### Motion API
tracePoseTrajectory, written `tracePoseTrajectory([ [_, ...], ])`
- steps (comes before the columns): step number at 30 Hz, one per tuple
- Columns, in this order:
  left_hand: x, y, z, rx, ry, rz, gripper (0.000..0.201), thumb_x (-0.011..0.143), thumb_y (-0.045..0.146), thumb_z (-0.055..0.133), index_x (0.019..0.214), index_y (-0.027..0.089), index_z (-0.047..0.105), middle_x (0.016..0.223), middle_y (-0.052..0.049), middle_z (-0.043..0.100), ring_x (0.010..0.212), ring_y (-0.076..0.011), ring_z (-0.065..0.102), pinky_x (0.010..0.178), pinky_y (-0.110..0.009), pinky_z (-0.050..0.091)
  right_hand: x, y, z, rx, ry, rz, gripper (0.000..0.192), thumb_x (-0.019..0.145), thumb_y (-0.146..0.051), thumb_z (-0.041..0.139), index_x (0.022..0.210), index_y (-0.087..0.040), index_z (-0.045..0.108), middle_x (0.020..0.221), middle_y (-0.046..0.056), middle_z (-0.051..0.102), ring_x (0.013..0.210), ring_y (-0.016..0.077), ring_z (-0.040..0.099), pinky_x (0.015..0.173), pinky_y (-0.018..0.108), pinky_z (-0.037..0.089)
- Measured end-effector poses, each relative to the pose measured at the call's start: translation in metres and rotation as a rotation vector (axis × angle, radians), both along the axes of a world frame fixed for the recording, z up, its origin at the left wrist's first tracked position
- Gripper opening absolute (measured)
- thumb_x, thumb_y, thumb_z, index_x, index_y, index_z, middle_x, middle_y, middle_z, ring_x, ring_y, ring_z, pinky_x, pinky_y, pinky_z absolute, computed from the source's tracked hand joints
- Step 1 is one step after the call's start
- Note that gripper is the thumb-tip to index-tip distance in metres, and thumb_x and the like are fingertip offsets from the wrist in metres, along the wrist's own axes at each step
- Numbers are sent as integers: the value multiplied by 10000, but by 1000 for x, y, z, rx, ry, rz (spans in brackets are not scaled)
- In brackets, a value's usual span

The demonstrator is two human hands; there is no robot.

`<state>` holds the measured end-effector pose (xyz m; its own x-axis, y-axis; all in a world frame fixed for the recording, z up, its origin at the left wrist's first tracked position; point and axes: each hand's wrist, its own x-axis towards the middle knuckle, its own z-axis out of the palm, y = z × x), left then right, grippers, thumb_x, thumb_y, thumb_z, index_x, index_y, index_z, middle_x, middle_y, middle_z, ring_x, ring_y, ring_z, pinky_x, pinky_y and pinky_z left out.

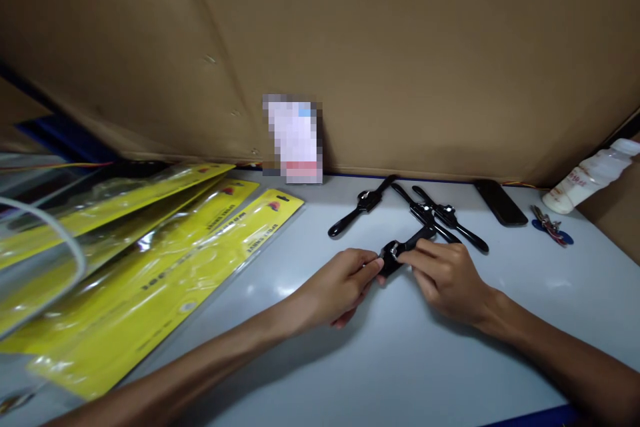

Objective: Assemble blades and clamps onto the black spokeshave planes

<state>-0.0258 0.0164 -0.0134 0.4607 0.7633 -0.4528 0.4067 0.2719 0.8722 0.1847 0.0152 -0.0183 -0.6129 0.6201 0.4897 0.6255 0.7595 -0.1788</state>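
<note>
Over the bench (390,367), the left hand (350,280) pinches a spokeshave (391,263), likely steadying it for the right hand (445,277) pinching by its bright fitting (394,250), with three more spokeshaves (368,200) lying handily beyond.

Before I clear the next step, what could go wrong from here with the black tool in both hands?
The held black tool might slip or pinch a fingertip: the left hand grips one side while the right hand has fingers at its metal fitting. Its far handle appears close to a loose black tool, so turning it could knock that one.
</note>
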Motion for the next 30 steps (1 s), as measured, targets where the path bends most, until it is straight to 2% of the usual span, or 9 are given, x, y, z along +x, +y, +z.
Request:
tracePoseTrajectory([
  [4, 1, 0, 0, 0, 4, -6, 434, 903, 631, 456, 832, 205, 504, 424, 138, 344, 248, -73, 334, 258, -172, 241, 0, -1, 3, 0, -4, 13, 406, 860, -46, 419, 1097, -157, 729, 735, 28, 638, 581, 131, 507, 531, 264, 308],
  [8, 1, 0, 1, -10, 23, 4, 375, 948, 553, 424, 832, 205, 504, 410, 137, 329, 250, -75, 334, 262, -168, 248, 0, -2, 5, -3, -39, 0, 378, 856, -46, 414, 975, -170, 751, 717, 29, 628, 586, 137, 503, 532, 269, 296],
  [11, 2, 0, 1, -18, 37, 14, 336, 974, 491, 402, 833, 203, 503, 410, 134, 338, 246, -72, 327, 263, -168, 246, -1, -2, 6, -14, -21, -31, 406, 858, -44, 411, 1074, -165, 733, 744, 33, 647, 603, 137, 517, 540, 266, 302],
  [15, 1, 1, 0, -14, 18, 8, 358, 964, 522, 431, 842, 196, 513, 421, 136, 341, 244, -66, 324, 261, -168, 246, 0, -2, 8, 1, -67, 11, 384, 833, -39, 419, 958, -170, 757, 702, 30, 623, 580, 136, 494, 535, 272, 288],
  [18, 0, 1, -1, -9, 11, 4, 374, 962, 536, 432, 844, 192, 517, 425, 135, 346, 242, -65, 327, 252, -166, 240, 0, -1, 9, 10, -44, -34, 403, 845, -38, 418, 1048, -158, 745, 720, 37, 638, 604, 141, 510, 543, 272, 296],
  [20, 0, 1, -1, 1, 6, 6, 376, 961, 540, 438, 841, 192, 517, 428, 134, 357, 242, -63, 333, 251, -164, 246, 0, -1, 9, 4, -61, 10, 442, 829, -27, 415, 1095, -177, 736, 719, 30, 633, 593, 138, 492, 530, 268, 286],
  [23, 1, 1, -1, -5, 2, 7, 389, 954, 559, 448, 836, 195, 515, 418, 137, 348, 238, -63, 328, 250, -162, 245, 0, -1, 9, 9, -101, 15, 407, 819, -25, 419, 985, -182, 756, 707, 31, 621, 588, 136, 481, 530, 269, 281],
  [27, 1, 0, -1, -8, 8, 9, 390, 945, 568, 450, 841, 197, 514, 420, 136, 348, 242, -65, 325, 251, -163, 245, 1, -1, 9, 22, -85, -15, 444, 839, -31, 417, 1112, -180, 734, 717, 29, 627, 597, 138, 489, 535, 269, 284],
  [30, 1, 0, -1, 8, 10, 0, 385, 944, 559, 436, 841, 196, 515, 407, 137, 337, 242, -67, 315, 248, -162, 247, 1, -1, 9, 9, -122, 30, 421, 830, -21, 416, 1008, -190, 758, 698, 27, 610, 586, 139, 474, 529, 274, 277],
])
